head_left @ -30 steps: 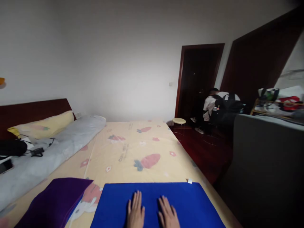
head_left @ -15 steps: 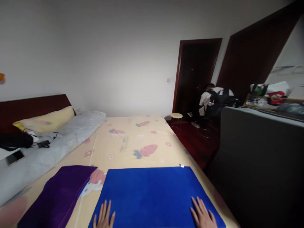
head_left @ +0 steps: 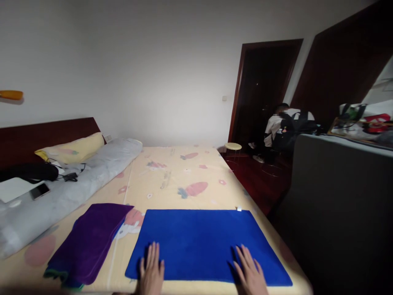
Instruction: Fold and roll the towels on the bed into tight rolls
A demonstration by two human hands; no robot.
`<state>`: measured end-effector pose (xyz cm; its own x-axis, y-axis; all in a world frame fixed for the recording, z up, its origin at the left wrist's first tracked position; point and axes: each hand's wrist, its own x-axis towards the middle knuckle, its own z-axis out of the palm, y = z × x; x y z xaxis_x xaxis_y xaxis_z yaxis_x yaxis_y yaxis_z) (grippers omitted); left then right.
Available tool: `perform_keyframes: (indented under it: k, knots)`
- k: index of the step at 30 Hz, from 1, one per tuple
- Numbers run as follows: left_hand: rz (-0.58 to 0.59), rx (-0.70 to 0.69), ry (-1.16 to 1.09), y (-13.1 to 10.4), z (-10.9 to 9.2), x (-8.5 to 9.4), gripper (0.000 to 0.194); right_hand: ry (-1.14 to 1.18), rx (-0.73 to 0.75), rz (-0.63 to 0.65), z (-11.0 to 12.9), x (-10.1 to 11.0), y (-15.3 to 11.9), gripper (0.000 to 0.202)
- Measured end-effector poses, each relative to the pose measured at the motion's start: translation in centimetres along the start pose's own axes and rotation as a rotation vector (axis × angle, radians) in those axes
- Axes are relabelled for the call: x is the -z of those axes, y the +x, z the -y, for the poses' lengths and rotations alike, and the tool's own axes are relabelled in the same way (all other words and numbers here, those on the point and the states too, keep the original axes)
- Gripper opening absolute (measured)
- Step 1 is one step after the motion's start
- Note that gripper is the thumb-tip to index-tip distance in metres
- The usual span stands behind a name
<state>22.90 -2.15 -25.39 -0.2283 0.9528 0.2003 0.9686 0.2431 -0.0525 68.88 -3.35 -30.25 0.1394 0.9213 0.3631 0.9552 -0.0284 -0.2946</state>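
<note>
A blue cloth [head_left: 199, 241] lies flat and smooth near the front edge of the bed, with a small white tag [head_left: 239, 209] at its far edge. My left hand [head_left: 152, 266] is over its near left part, fingers stretched out. Over the near right part is my right hand [head_left: 250, 268], its fingers spread and pointing away from me. Neither hand grips anything; whether the palms press on the cloth I cannot tell. To the left rests a stack of cloths with a purple one [head_left: 89, 241] on top and blue and green edges showing beneath.
The bed [head_left: 172, 172] has a carrot-patterned sheet. Along its left side lie a plastic-wrapped roll [head_left: 101, 168], a pillow [head_left: 76, 148], a phone [head_left: 39, 191] and cables. A dark panel [head_left: 337, 205] stands at right. A stool [head_left: 232, 146] and a seated person [head_left: 273, 127] are near the door.
My view has shifted, showing more of the bed's near edge. Both hands have moved inward over the cloth, the right one more clearly. The cloth stays flat.
</note>
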Motion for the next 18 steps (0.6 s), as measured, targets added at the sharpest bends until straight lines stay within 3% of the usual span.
perform_keyframes:
  k: [5, 7, 9, 13, 18]
  knots:
    - [-0.028, -0.344, -0.257, -1.4, -10.4, -0.3, 0.058, 0.110, 0.157, 0.153, 12.9, -2.0, 1.0, 0.055]
    - [0.030, -0.418, -0.298, -2.2, -13.0, -1.3, 0.058, 0.161, 0.200, 0.215, 16.2, -3.0, 0.8, 0.053]
    - [0.103, -0.473, -0.311, -2.8, -14.2, -2.3, 0.057, 0.209, 0.247, 0.293, 17.9, -3.7, 0.4, 0.053]
    - [0.163, -0.507, -0.337, -3.2, -13.0, -2.2, 0.055, 0.243, 0.312, 0.319, 17.4, -3.9, -0.4, 0.052]
    - [0.170, -0.313, -0.252, -2.8, -7.1, -1.0, 0.054, 0.149, 0.252, 0.203, 12.2, -2.8, -1.0, 0.053]
